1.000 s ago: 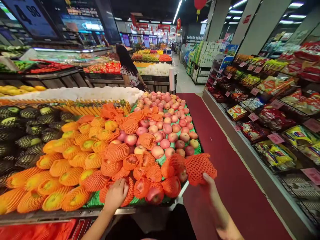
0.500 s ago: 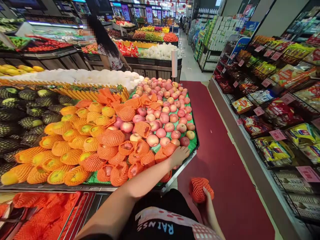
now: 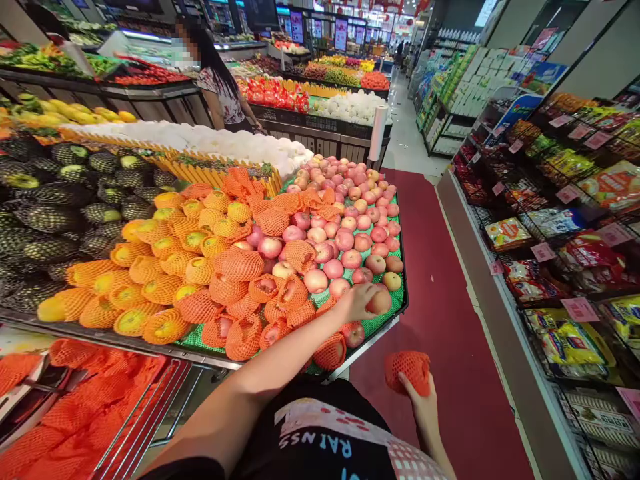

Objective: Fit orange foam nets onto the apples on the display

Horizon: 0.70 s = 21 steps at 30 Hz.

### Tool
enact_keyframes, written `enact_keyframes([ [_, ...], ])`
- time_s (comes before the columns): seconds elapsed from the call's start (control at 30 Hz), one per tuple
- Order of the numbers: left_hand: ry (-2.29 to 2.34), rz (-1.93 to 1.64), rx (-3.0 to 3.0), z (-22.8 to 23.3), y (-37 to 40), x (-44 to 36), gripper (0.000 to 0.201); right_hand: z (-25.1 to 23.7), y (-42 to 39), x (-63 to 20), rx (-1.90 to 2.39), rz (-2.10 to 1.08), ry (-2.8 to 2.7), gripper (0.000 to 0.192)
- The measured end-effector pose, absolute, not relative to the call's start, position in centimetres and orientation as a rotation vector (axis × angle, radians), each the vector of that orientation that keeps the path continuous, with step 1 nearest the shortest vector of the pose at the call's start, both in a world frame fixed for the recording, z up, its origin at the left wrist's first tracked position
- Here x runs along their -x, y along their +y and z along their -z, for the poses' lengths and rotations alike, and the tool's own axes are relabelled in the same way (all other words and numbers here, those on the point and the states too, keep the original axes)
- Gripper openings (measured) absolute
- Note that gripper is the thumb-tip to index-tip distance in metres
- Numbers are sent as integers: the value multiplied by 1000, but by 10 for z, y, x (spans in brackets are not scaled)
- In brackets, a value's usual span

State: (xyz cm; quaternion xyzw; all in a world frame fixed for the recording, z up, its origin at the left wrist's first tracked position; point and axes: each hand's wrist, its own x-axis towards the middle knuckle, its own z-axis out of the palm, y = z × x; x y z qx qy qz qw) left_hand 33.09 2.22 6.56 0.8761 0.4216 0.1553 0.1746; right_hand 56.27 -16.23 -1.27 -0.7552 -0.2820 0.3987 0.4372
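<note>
My left hand (image 3: 354, 304) reaches across the near right corner of the fruit display, its fingers closed around an apple (image 3: 380, 301). Below its wrist another apple (image 3: 354, 334) and a net-wrapped one (image 3: 331, 351) lie on the green liner. Over the red floor, in front of my body, my right hand (image 3: 421, 399) grips an orange foam net (image 3: 407, 371). Whether fruit is inside that net is hidden. Loose apples (image 3: 345, 240) fill the right part of the display, and fruit in orange foam nets (image 3: 243, 263) lies left of them.
A wire cart (image 3: 163, 400) with orange foam nets stands at lower left. Snack shelves (image 3: 543, 250) line the right, across a red floor strip (image 3: 440, 320). Another person (image 3: 225, 87) is beyond the display, near a white plastic-bag roll (image 3: 378, 133).
My left hand, earlier resting over the apples at the display edge, now has an apple in its fingers. My right hand still holds the foam net. The whole view has shifted slightly.
</note>
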Motion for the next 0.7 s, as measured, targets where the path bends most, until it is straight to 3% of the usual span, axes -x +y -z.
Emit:
enact_keyframes([
  [0.1, 1417, -834, -2251, -80, 11, -277, 62, 5, -103, -555, 1911, -805, -1043, 85],
  [0.23, 1680, -1196, -1994, -83, -29, -200, 59, 0, -36, -535, 1761, -614, -1740, 78],
  [0.43, 2081, -1051, -1826, -44, -113, -127, 56, 23, -6, -511, 1811, -606, -2226, 65],
  [0.7, 2213, -966, -1922, -9, -156, -120, 51, 42, 3, -520, 1834, -625, -2262, 73],
])
